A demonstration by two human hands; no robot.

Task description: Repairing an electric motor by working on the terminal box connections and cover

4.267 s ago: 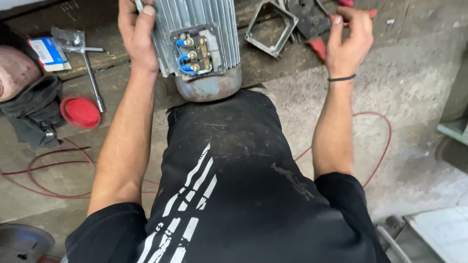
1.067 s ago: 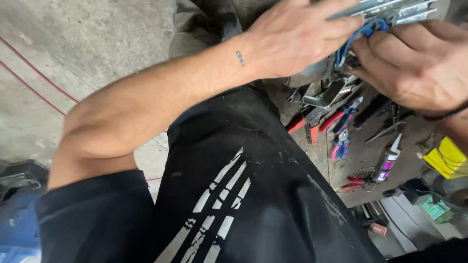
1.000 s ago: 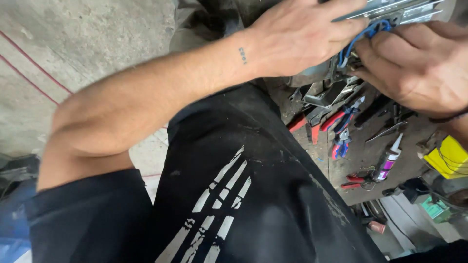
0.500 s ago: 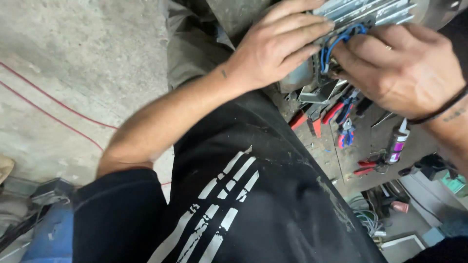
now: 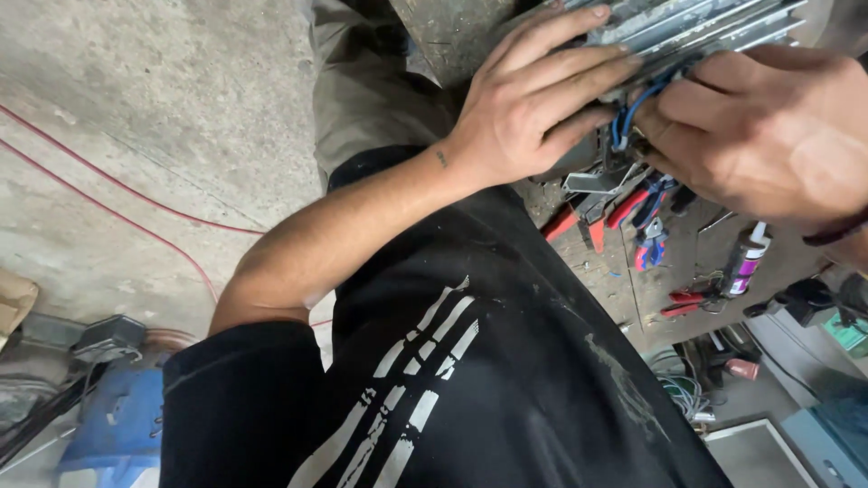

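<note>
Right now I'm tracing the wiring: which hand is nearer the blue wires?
Right. The right hand pinches the blue wires; the left hand lies just beside them on the motor housing.

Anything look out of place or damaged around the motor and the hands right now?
No damage shows. The left hand steadies the finned grey motor while the right hand touches loose blue wires hanging from it. Below, red-handled pliers and a small tube lie scattered untidily on the dirty board.
</note>
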